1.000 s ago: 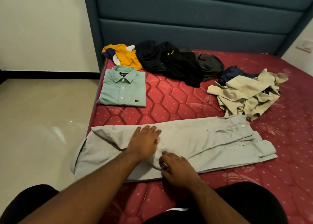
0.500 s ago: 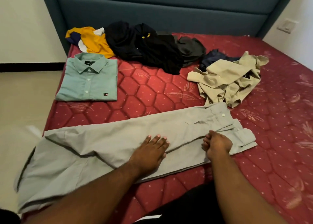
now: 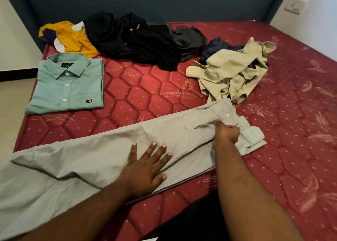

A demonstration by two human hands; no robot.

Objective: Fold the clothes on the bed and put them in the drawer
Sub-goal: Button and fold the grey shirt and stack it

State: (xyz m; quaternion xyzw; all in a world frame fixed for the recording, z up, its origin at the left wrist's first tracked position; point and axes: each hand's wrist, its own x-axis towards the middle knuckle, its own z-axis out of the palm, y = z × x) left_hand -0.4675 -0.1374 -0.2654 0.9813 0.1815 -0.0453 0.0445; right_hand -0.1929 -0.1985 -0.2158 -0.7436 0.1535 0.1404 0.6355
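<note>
A pale grey-green shirt (image 3: 102, 155) lies folded lengthwise into a long strip across the near edge of the red mattress (image 3: 295, 131), its left end hanging past the bed's side. My left hand (image 3: 145, 167) presses flat on its middle with fingers spread. My right hand (image 3: 226, 135) grips the cloth near the cuffs and buttons at the strip's right end, fingers curled into the fabric. A folded teal shirt (image 3: 67, 85) lies at the left of the bed.
Unfolded clothes lie further back: a yellow garment (image 3: 73, 38), a black heap (image 3: 135, 40), a dark grey piece (image 3: 189, 38), a navy piece (image 3: 215, 47) and a crumpled beige shirt (image 3: 233, 71). Behind stands a teal headboard (image 3: 145, 2). Floor lies left of the bed.
My right hand has slid rightwards along the grey-green shirt from its middle to the cuff end and closed on the cloth. My left hand stays flat. The view shifted right.
</note>
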